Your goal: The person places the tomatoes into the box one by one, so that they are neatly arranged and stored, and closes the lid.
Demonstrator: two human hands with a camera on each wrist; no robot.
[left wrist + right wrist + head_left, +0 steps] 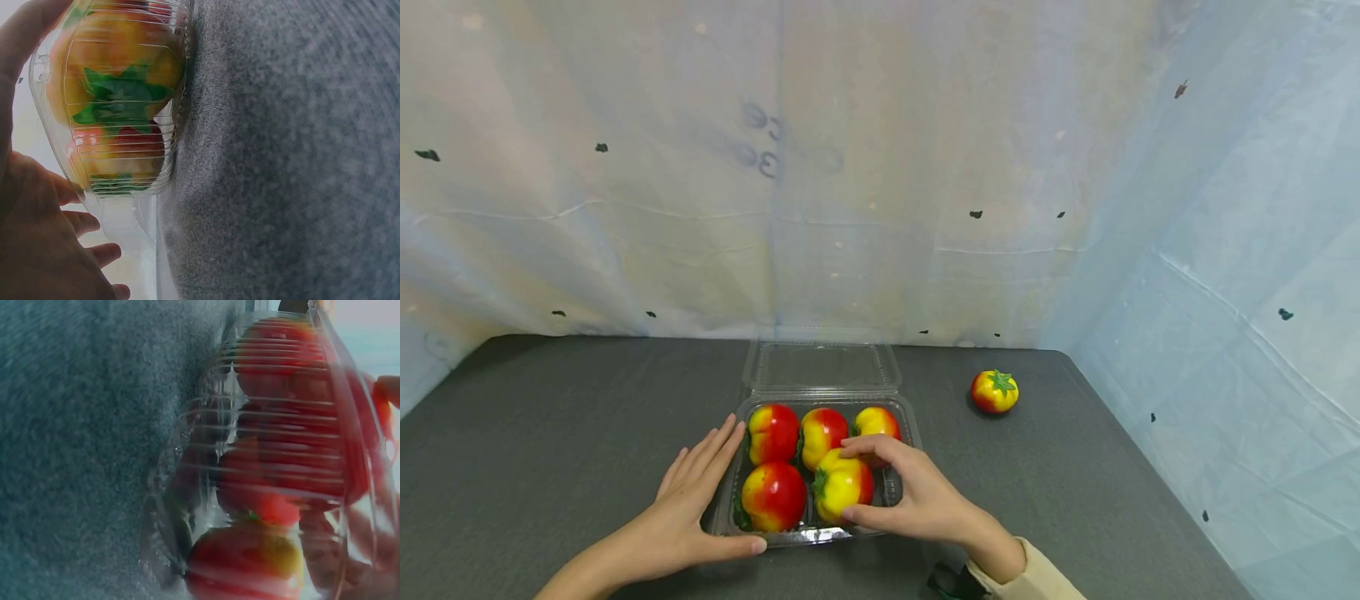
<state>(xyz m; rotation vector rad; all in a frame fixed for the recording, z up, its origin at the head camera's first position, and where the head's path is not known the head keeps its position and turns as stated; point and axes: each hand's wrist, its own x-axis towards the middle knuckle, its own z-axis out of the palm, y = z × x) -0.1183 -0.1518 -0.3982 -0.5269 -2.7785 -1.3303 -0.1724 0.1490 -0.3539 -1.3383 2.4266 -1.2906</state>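
In the head view a clear plastic clamshell box (910, 417) holds several glossy red-and-yellow tomato-like fruits (773, 433) with green leafy tops. My right hand (917, 496) grips the yellow-and-red fruit (842, 486) at the box's front right, thumb in front and fingertips behind. That fruit sits over its compartment; whether it touches the bottom is hidden. Along the box's left side lies my left hand (681, 517), fingers fairly straight and thumb at the front edge. The left wrist view has the ribbed box wall (119, 147) close by those fingers. The right wrist view is blurred.
The box's clear lid (822, 367) lies folded back toward the rear wall. One more red-and-yellow fruit (995, 392) stands on the dark grey table (1075, 500), right of the box. Pale sheeting (880, 167) hangs behind and at the sides.
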